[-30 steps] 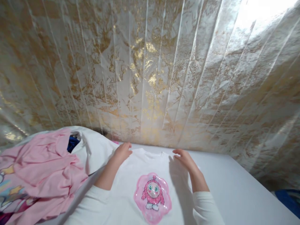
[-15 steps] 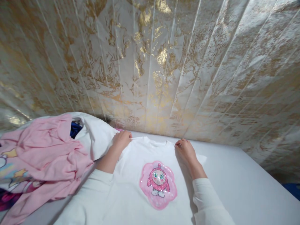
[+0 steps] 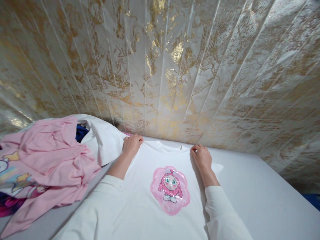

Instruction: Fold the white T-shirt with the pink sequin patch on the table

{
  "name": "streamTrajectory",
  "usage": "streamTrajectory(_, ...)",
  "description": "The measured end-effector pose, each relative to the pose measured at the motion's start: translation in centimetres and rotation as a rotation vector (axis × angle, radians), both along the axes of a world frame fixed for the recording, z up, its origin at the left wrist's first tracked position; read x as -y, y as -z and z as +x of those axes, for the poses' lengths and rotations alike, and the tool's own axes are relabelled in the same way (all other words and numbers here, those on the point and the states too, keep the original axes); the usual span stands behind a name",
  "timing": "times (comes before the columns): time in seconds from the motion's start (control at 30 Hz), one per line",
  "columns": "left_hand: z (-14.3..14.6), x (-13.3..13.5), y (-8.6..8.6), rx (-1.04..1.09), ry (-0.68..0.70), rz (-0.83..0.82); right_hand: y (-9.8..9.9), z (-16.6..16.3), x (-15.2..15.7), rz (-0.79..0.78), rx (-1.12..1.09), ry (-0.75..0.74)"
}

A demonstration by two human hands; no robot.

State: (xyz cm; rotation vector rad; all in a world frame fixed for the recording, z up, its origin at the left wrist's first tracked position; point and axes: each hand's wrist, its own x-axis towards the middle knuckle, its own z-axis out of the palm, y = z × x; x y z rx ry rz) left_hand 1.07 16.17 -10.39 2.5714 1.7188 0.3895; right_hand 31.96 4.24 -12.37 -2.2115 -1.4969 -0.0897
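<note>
A white T-shirt (image 3: 140,200) lies spread face up, its neckline away from me. On its front is a pink flower-shaped patch (image 3: 156,181) with a sparkly cartoon figure. My left hand (image 3: 132,145) pinches the shirt at the left shoulder, fingers closed on the cloth. At the right shoulder, my right hand (image 3: 202,158) grips the cloth between thumb and fingers. The short right sleeve pokes out beyond my right wrist. My own pale sleeves cover part of the shirt's lower sides, and its hem is out of view.
To the left is a heap of clothes: a pink printed garment (image 3: 57,146), white cloth (image 3: 106,141) and a dark blue piece (image 3: 81,132). The pale table (image 3: 255,193) runs to the right. Behind it rises a wall (image 3: 160,83) covered in gold-patterned, shiny sheeting.
Both hands and the shirt's top edge appear slightly higher in view, partly because the camera has shifted. The neckline looks a little more stretched out. Both hands keep their hold.
</note>
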Motion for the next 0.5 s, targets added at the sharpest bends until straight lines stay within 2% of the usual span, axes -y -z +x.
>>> streamTrajectory(0.07, 0.2, 0.0, -0.4, 0.008, -0.001, 0.007, -0.3, -0.3, 0.1, 0.007, -0.072, -0.016)
streamTrajectory(0.17, 0.8, 0.8, -2.3, 0.030, 0.008, 0.039, -1.2, -1.3, -0.2, 0.024, -0.217, -0.081)
streamTrajectory(0.23, 1.0, 2.9, -4.0, 0.046, 0.077, 0.070, -2.2, -2.4, -0.4, 0.027, -0.348, -0.164)
streamTrajectory(0.3, 0.6, 6.7, -5.0, 0.049, 0.242, 0.079, -3.5, -4.3, 0.1, 0.016, -0.484, -0.274)
streamTrajectory(0.37, -0.6, 11.8, -4.2, 0.042, 0.484, 0.039, -4.8, -6.6, 1.7, -0.031, -0.695, -0.429)
streamTrajectory(0.4, -1.4, 14.4, -3.1, 0.078, 0.728, -0.003, -5.2, -7.8, 2.9, -0.078, -0.829, -0.519)
streamTrajectory(0.43, -2.4, 16.8, -1.6, 0.141, 0.870, -0.019, -5.5, -9.0, 4.2, -0.169, -1.081, -0.635)
streamTrajectory(0.47, -3.5, 18.9, 0.1, 0.176, 0.958, -0.017, -5.6, -10.1, 5.5, -0.297, -1.295, -0.721)
streamTrajectory(0.5, -4.5, 20.5, 1.8, 0.174, 0.938, -0.046, -5.5, -11.1, 6.5, -0.455, -1.434, -0.791)
